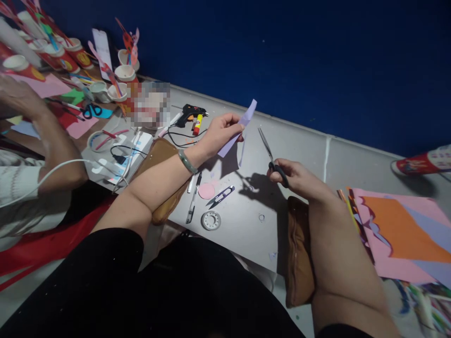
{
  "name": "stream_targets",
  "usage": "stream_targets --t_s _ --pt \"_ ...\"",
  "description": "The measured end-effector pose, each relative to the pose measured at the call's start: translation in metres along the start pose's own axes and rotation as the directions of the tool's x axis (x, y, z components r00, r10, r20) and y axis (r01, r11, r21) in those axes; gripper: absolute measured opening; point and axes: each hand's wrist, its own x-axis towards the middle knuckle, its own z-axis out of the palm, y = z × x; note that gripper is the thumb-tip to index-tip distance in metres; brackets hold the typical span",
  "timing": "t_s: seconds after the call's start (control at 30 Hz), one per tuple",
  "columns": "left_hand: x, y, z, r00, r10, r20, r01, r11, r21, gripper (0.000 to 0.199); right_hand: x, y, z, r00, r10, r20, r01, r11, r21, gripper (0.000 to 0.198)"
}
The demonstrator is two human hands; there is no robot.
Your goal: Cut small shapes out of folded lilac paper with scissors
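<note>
My left hand (225, 132) pinches a strip of purple paper (249, 114) above the grey table (243, 225). A thin sliver of purple paper (243, 150) hangs below that strip. To the right, my right hand (292, 176) grips black-handled scissors (267, 145), their blades pointing up and away from me, apart from the paper. Between my forearms lie a round pink paper disc (206, 190), purple thread snips (221, 197), a pen (192, 202) and a white roll of tape (211, 220).
Beyond my left hand are a black glue gun (189, 115) and a glue stick (198, 124). Brown cushions (299, 253) lie under my forearms. Coloured paper sheets (408, 225) and a red cup (416, 163) are at right. A co-worker's arm (59, 145) reaches in at left.
</note>
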Motion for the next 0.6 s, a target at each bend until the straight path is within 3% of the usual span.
stream_targets --t_s 0.27,0.6 --pt "-0.0064 0.0049 0.0007 0.991 -0.002 0.136 -0.004 0.999 0.047 0.019 0.0003 -0.0035 0.0036 0.998 -0.004 0.064 0.004 1.000 -0.013 0.067" --pt "-0.0022 -0.0025 0.0008 0.995 -0.029 0.092 0.024 0.998 0.059 0.019 0.0040 0.0020 -0.0001 0.996 0.055 0.076 -0.049 0.996 -0.070 0.070"
